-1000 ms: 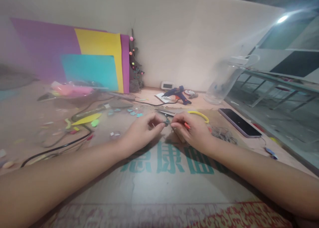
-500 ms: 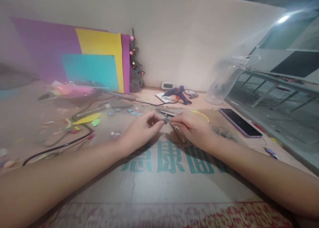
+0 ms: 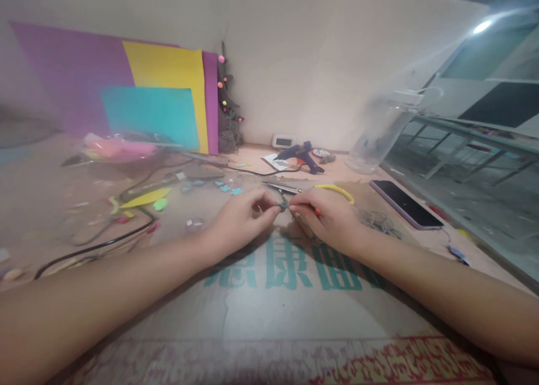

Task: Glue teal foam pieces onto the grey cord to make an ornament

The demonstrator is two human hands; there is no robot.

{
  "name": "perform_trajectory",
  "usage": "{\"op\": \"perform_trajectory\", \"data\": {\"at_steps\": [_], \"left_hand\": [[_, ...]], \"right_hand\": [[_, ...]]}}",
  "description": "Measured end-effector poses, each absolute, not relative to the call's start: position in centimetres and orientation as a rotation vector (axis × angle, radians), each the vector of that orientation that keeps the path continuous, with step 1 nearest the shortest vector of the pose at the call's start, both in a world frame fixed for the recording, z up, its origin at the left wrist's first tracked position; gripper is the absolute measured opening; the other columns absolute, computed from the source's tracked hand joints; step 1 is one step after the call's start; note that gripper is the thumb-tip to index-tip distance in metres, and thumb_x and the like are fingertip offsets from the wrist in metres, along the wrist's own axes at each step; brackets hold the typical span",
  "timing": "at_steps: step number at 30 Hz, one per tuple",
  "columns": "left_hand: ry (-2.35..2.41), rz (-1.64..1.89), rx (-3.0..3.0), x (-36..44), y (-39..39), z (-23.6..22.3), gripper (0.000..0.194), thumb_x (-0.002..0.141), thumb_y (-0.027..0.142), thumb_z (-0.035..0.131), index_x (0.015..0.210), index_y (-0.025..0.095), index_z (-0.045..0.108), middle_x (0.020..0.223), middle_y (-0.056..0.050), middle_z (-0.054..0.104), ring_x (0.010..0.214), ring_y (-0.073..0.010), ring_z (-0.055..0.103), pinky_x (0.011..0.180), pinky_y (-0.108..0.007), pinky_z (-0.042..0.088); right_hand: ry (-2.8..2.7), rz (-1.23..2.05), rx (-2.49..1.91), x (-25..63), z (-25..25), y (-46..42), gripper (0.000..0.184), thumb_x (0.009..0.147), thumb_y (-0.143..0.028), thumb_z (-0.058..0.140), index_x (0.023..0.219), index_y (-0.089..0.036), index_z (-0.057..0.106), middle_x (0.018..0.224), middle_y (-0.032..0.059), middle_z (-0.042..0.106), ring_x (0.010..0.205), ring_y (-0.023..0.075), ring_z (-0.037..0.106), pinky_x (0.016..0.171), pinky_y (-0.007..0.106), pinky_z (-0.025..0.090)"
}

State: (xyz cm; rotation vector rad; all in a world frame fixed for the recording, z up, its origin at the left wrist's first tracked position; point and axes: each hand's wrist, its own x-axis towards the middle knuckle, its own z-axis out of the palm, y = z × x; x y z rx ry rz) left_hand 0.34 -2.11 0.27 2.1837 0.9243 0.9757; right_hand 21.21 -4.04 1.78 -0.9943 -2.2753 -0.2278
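Between my fingertips is a small teal piece [image 3: 284, 204], too small to make out fully. My left hand [image 3: 252, 214] pinches it from the left with thumb and forefinger. From the right, my right hand [image 3: 326, 214] pinches at the same piece, its fingertips almost touching the left ones. Scissors [image 3: 290, 188] with yellow handles lie just behind my right hand, which hides part of them. Several teal flower shapes [image 3: 236, 191] lie beyond my left hand. A tangle of grey-green cord [image 3: 381, 222] sits to the right of my right hand.
A dark blue glue gun [image 3: 306, 156] lies at the back near a small white digital display [image 3: 283, 141]. A clear jug [image 3: 379, 132] and a phone [image 3: 404, 204] stand and lie on the right. Coloured sheets [image 3: 154, 115] lean on the wall; a black cable [image 3: 96, 242] crosses the left.
Both hands stay pinched around the small teal piece, with only a slight shift of the fingers. The whole view has moved slightly.
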Motion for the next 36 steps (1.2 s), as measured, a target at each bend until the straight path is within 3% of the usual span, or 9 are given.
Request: {"op": "perform_trajectory", "data": {"at_steps": [16,25,29,32,36], "left_hand": [[0.905,0.985,2.162,0.38,-2.42,0.52,0.013,0.089,0.026,0.053,0.083,0.017,0.06,0.08,0.001,0.065,0.075,-0.0129,0.058,0.068,-0.024,0.043],[0.95,1.036,1.981,0.46,-1.67,0.23,0.014,0.087,0.029,0.055,0.081,0.017,0.06,0.079,0.0,0.063,0.074,-0.014,0.058,0.067,-0.025,0.044],[0.947,1.038,1.957,0.48,-1.54,0.12,0.015,0.087,0.03,0.056,0.08,0.017,0.06,0.078,0.0,0.063,0.074,-0.0141,0.058,0.067,-0.025,0.044],[0.95,1.043,1.948,0.48,-1.55,0.18,0.015,0.087,0.03,0.057,0.08,0.017,0.06,0.077,0.001,0.063,0.073,-0.0137,0.057,0.067,-0.025,0.044],[0.954,1.035,1.955,0.51,-1.81,0.41,0.014,0.086,0.029,0.057,0.081,0.017,0.061,0.078,0.0,0.063,0.073,-0.0137,0.057,0.066,-0.025,0.044]], "right_hand": [[-2.189,-0.059,-1.022,20.83,1.96,-4.14,0.015,0.091,-0.024,0.057,0.085,-0.017,0.068,0.073,0.0027,0.071,0.063,0.0129,0.062,0.06,0.023,0.045],[-2.101,0.194,-1.085,20.81,1.68,-4.1,0.024,0.089,-0.022,0.056,0.113,-0.017,0.059,0.08,0.0024,0.071,0.071,0.0152,0.066,0.066,0.027,0.051],[-2.027,0.192,-1.13,20.85,1.64,-3.96,0.017,0.086,-0.022,0.062,0.103,-0.019,0.064,0.09,0.0043,0.074,0.078,0.0162,0.069,0.069,0.027,0.052],[-2.025,0.106,-1.153,20.89,1.78,-3.98,0.009,0.085,-0.022,0.063,0.091,-0.019,0.069,0.082,0.003,0.075,0.072,0.0156,0.068,0.065,0.026,0.051],[-2.071,0.071,-1.149,20.99,1.79,-3.98,0.013,0.087,-0.019,0.059,0.085,-0.019,0.072,0.079,0.0023,0.075,0.071,0.0147,0.067,0.066,0.024,0.05]]}}
